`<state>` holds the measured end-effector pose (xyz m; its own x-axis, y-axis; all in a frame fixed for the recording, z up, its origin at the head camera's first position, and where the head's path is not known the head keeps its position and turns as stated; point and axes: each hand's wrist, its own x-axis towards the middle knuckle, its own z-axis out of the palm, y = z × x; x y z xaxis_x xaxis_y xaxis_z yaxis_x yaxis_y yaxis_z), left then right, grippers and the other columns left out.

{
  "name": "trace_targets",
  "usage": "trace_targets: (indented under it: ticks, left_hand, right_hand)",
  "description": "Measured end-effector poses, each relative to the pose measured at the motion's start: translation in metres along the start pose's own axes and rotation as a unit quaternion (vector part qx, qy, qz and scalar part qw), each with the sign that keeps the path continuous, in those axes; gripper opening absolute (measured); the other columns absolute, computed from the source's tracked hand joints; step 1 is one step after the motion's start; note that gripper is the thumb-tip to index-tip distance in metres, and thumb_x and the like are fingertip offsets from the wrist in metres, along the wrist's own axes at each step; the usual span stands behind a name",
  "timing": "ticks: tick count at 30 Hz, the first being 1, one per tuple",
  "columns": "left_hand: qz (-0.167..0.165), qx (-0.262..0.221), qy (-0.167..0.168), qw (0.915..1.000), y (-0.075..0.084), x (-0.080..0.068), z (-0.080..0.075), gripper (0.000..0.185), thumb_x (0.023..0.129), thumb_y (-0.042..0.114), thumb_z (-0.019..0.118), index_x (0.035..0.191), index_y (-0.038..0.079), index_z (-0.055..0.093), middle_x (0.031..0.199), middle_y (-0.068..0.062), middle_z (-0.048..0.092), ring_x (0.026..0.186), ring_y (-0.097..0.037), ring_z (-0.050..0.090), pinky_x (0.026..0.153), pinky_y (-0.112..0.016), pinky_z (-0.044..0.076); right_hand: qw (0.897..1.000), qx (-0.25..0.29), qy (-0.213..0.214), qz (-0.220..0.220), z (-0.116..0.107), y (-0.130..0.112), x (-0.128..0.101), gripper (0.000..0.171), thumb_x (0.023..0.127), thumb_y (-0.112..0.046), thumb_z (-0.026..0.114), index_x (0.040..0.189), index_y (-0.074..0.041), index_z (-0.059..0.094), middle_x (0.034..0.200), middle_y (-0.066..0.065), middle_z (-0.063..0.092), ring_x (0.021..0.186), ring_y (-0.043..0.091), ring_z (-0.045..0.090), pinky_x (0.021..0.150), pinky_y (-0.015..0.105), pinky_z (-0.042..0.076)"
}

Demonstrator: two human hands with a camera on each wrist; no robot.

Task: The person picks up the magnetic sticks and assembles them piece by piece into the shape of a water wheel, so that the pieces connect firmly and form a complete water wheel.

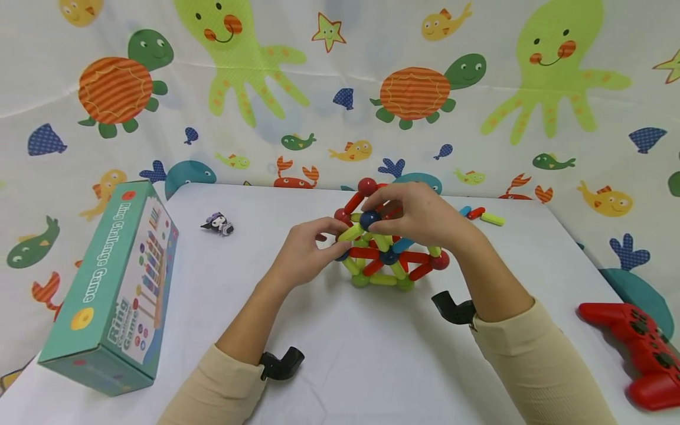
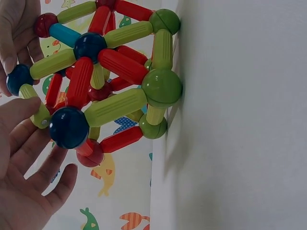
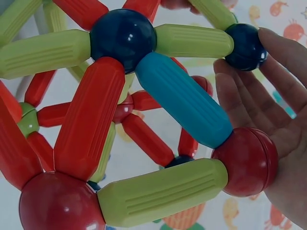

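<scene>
Nearest the lens, our two cream sleeves (image 1: 536, 354) run forward over the white counter (image 1: 340, 354) toward the magnetic rod-and-ball structure (image 1: 390, 248), which stands mid-counter on its green base balls. Our left hand (image 1: 305, 254) pinches the end of a yellow-green rod (image 1: 352, 232) on the structure's left side; in the left wrist view the fingers (image 2: 29, 158) lie fairly straight beside a dark blue ball (image 2: 68, 127), so the hold looks light. Our right hand (image 1: 419, 215) curls over the top, fingers around a blue ball (image 1: 370, 219); the right wrist view shows the palm cupping a red ball (image 3: 249, 160) joined to a blue rod (image 3: 184, 98). Outward: loose rods (image 1: 484, 215) near the far edge, a small figurine (image 1: 218, 224), a teal game box (image 1: 114, 289) at left, a red game controller (image 1: 645, 348) at right. Risk, as we judge it: the joints seem held by magnets alone, so uneven pressure from either hand could pop a rod loose or fold the frame sideways; a freed ball could roll off the counter.
</scene>
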<state>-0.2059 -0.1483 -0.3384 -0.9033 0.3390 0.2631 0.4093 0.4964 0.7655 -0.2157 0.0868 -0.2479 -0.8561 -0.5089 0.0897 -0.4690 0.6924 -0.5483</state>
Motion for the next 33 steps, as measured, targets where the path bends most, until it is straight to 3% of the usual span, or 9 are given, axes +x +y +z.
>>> trace_targets:
  ticks: [9, 26, 33]
  left_hand:
    - [-0.008, 0.013, -0.018, 0.9997, 0.0033, -0.0003, 0.0037, 0.031, 0.095, 0.025, 0.076, 0.123, 0.014, 0.072, 0.115, -0.003, 0.076, 0.113, -0.023, 0.066, 0.104, -0.052, 0.052]
    - [0.004, 0.027, -0.017, 0.9995, 0.0046, -0.0006, 0.0045, 0.030, 0.095, 0.023, 0.075, 0.123, 0.011, 0.073, 0.116, -0.003, 0.075, 0.114, -0.024, 0.064, 0.104, -0.051, 0.053]
    - [0.000, 0.024, -0.016, 0.9996, 0.0032, -0.0002, 0.0045, 0.029, 0.095, 0.023, 0.076, 0.122, 0.012, 0.073, 0.116, -0.003, 0.075, 0.114, -0.024, 0.064, 0.103, -0.049, 0.054]
  right_hand:
    - [1.000, -0.002, 0.002, -0.002, 0.0002, 0.0013, -0.0017, 0.032, 0.091, -0.018, 0.080, 0.123, -0.016, 0.075, 0.116, 0.004, 0.074, 0.112, 0.022, 0.064, 0.086, 0.039, 0.061]
    - [1.000, -0.010, 0.006, -0.023, -0.0002, -0.0006, -0.0046, 0.033, 0.089, -0.015, 0.082, 0.121, -0.017, 0.076, 0.120, 0.002, 0.074, 0.105, 0.021, 0.066, 0.083, 0.036, 0.061]
    - [1.000, 0.013, 0.004, -0.022, -0.0044, 0.0014, -0.0072, 0.030, 0.091, -0.014, 0.080, 0.120, -0.016, 0.076, 0.116, 0.003, 0.074, 0.101, 0.020, 0.070, 0.084, 0.038, 0.061]
